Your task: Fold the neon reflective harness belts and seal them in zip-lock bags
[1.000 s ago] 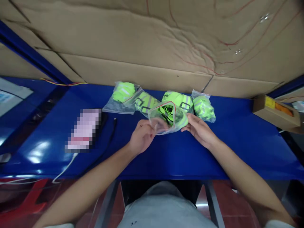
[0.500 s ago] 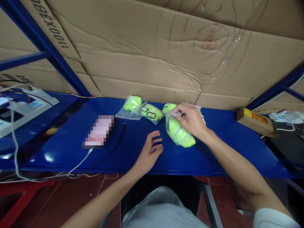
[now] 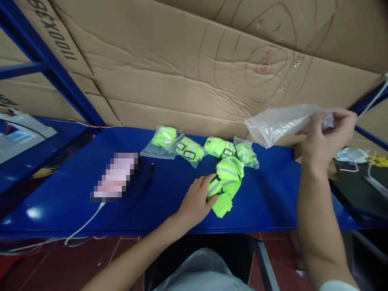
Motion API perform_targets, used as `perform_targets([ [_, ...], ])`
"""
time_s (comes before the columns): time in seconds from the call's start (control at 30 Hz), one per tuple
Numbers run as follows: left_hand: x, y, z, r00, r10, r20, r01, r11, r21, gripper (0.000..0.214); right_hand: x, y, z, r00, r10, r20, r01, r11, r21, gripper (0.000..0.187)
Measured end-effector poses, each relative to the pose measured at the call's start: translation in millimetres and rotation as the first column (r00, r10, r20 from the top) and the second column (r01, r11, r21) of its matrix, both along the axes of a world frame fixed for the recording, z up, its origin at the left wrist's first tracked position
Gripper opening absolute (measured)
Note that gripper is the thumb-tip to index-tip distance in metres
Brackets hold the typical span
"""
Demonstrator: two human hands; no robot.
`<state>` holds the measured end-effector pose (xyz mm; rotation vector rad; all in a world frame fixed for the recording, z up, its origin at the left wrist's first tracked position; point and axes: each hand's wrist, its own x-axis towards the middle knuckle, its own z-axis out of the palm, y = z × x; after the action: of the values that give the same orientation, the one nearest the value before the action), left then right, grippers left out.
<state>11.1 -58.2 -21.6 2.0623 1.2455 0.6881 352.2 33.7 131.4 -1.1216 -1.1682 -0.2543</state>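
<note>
My left hand (image 3: 198,198) is closed around the left end of a neon-yellow reflective strap (image 3: 230,176) with silver stripes. This strap lies loosely bunched on the blue tabletop, out of any bag. Raised at the right, my right hand (image 3: 329,135) pinches a clear plastic zip bag (image 3: 279,123) that hangs flat, with nothing seen inside. Behind the strap, bagged yellow bundles sit in a row: a rolled bundle (image 3: 164,137) at the left, one with black buckles (image 3: 190,151), another buckled bundle (image 3: 218,146) and a smaller bag (image 3: 247,153) at the right.
A phone with a blurred screen (image 3: 117,176) lies on the blue table (image 3: 169,216) at the left, with a white cable (image 3: 87,222) plugged in. Cardboard (image 3: 157,81) walls off the back. A cardboard box (image 3: 333,169) stands behind my right forearm.
The strap has come out of its bag onto the table. My right hand has moved up and right with the emptied bag, and my left hand has closed on the strap.
</note>
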Motion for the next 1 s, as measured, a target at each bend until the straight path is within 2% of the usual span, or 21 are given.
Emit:
perform_targets([
  [0.03,-3.4,-2.4,1.7,1.0,-0.001,-0.026,0.001,1.0,-0.012,0.062,25.8,1.0,-14.7,0.989,-0.148,-0.005,0.148,0.989,-0.013,0.028],
  [0.07,-6.8,-4.5,3.3,0.999,0.003,-0.045,-0.004,1.0,-0.024,0.068,47.9,0.0,-31.8,0.96,-0.272,0.066,0.278,0.955,-0.104,0.027],
  [0.1,-10.1,-6.0,4.6,0.998,0.013,-0.059,-0.015,1.0,-0.028,0.07,65.1,-3.1,-50.1,0.95,-0.293,0.104,0.307,0.938,-0.161,0.03],
  [0.17,-16.7,-6.5,6.5,0.995,0.064,-0.073,-0.063,0.998,0.008,0.068,81.6,-15.1,-84.7,0.953,-0.226,0.203,0.28,0.912,-0.299,0.043],
  [0.27,-26.1,0.0,10.0,0.979,0.192,-0.071,-0.18,0.973,0.146,0.058,63.5,-39.4,-118.4,0.925,-0.168,0.341,0.295,0.883,-0.365,0.052],
  [0.33,-29.6,8.1,15.7,0.957,0.275,-0.089,-0.238,0.924,0.299,0.053,32.0,-49.0,-126.2,0.905,-0.069,0.419,0.253,0.88,-0.402,0.049],
  [0.37,-29.5,12.0,19.6,0.947,0.304,-0.104,-0.246,0.893,0.377,0.051,14.3,-49.3,-126.9,0.879,0.072,0.471,0.182,0.863,-0.472,0.049],
  [0.43,-24.9,16.5,27.3,0.945,0.293,-0.146,-0.191,0.856,0.481,0.047,-17.5,-39.9,-125.6,0.777,0.367,0.511,0.065,0.761,-0.646,0.062],
  [0.47,-20.7,15.9,29.7,0.955,0.24,-0.175,-0.126,0.861,0.494,0.045,-29.0,-31.2,-124.9,0.774,0.415,0.478,0.045,0.717,-0.695,0.075],
  [0.5,-16.0,13.3,30.2,0.964,0.162,-0.209,-0.042,0.874,0.483,0.044,-36.7,-21.1,-124.8,0.808,0.425,0.408,0.002,0.69,-0.724,0.082],
  [0.53,-11.1,9.0,28.5,0.967,0.069,-0.243,0.053,0.886,0.462,0.043,-40.4,-10.8,-125.5,0.848,0.415,0.331,-0.043,0.676,-0.736,0.083],
  [0.57,-6.8,3.8,24.4,0.96,-0.013,-0.279,0.14,0.889,0.437,0.043,-40.9,-1.5,-126.7,0.881,0.39,0.27,-0.075,0.677,-0.732,0.079],
  [0.63,-0.4,-4.7,11.4,0.932,-0.09,-0.351,0.244,0.873,0.423,0.044,-35.8,11.3,-129.5,0.926,0.337,0.171,-0.13,0.707,-0.695,0.068],
  [0.7,3.6,-3.9,-2.0,0.91,-0.099,-0.403,0.288,0.85,0.441,0.04,-29.9,14.2,-130.1,0.952,0.288,0.106,-0.157,0.754,-0.638,0.063],
  [0.77,7.6,9.2,-9.6,0.903,-0.085,-0.422,0.294,0.838,0.459,0.036,-29.4,8.9,-126.8,0.954,0.298,-0.036,-0.263,0.773,-0.578,0.063],
  [0.8,10.0,19.2,-10.6,0.905,-0.082,-0.417,0.291,0.835,0.467,0.036,-31.7,4.6,-124.2,0.928,0.342,-0.148,-0.364,0.752,-0.549,0.061],
  [0.83,12.7,29.9,-10.1,0.911,-0.079,-0.404,0.282,0.834,0.474,0.035,-35.4,-0.1,-121.6,0.877,0.398,-0.269,-0.481,0.708,-0.518,0.059],
  [0.9,17.6,48.0,-5.9,0.939,-0.107,-0.327,0.265,0.83,0.49,0.035,-45.4,-8.9,-118.5,0.731,0.48,-0.486,-0.68,0.578,-0.452,0.054],
  [0.93,19.1,53.3,-3.1,0.965,-0.104,-0.24,0.215,0.838,0.501,0.035,-50.7,-12.3,-118.6,0.672,0.483,-0.561,-0.735,0.524,-0.43,0.053],
  [1.0,18.7,54.5,2.4,0.996,-0.085,0.027,0.063,0.881,0.468,0.032,-59.7,-16.6,-122.6,0.622,0.448,-0.642,-0.774,0.474,-0.42,0.052],
])
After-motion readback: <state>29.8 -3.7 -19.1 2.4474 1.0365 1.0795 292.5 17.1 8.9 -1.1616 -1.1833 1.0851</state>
